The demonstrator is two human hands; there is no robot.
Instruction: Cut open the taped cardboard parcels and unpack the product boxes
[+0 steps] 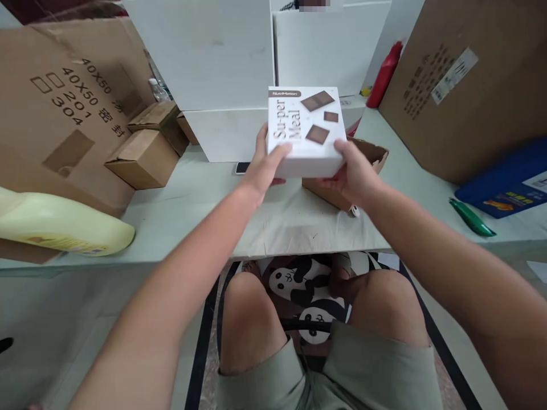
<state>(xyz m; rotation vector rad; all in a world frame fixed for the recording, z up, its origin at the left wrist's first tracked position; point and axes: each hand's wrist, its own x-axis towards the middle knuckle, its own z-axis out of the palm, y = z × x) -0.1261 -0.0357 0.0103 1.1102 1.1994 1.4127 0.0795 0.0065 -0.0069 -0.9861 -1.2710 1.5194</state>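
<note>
Above the table (pixel 192 208), a white box (pixel 308 162) is held up between two hands. The left hand (pixel 261 166) pinches its left side and the right hand (pixel 359 171) pinches its right side, both thumbs on top. An open brown box (pixel 327 195) sits on the table, partly hidden by the white box. On the far left lies a pale yellow bottle (pixel 68 222).

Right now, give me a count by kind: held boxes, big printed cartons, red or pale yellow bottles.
Held boxes: 1, the white box between left hand and right hand
Big cartons: 2, left carton and right carton
Bottles: 2, red bottle and pale yellow bottle
Total: 5
</note>
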